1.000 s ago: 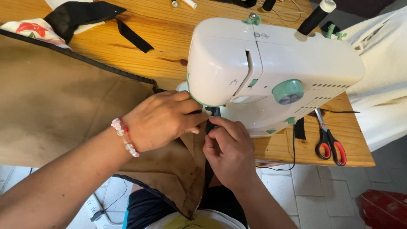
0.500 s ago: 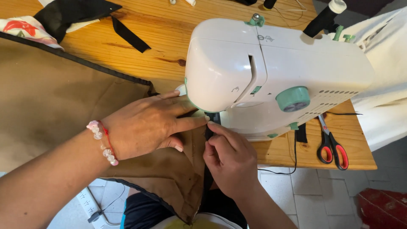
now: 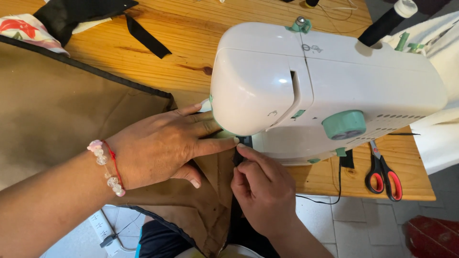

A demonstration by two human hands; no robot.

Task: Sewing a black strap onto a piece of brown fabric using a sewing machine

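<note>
Under the left hand (image 3: 160,145), creased brown fabric (image 3: 57,114) with black edging

Both forearms are bare; no sleeve is visible on either arm within the frame. The left hand (image 3: 160,148) carries no ring on the fingers that show. The left wrist bears two items worn side by side: a thin red cord (image 3: 114,163) and a bracelet (image 3: 106,167) of rounded beads, some clear and some pale pink, strung in a single row across the wrist. The fingernails of the left hand are short and unpainted, with pale tips. The right hand (image 3: 260,191) is bare, with no ring, watch or band visible at its wrist. At 6 o'clock, a strip of blue garment (image 3: 139,246) shows on the person's body.
</note>
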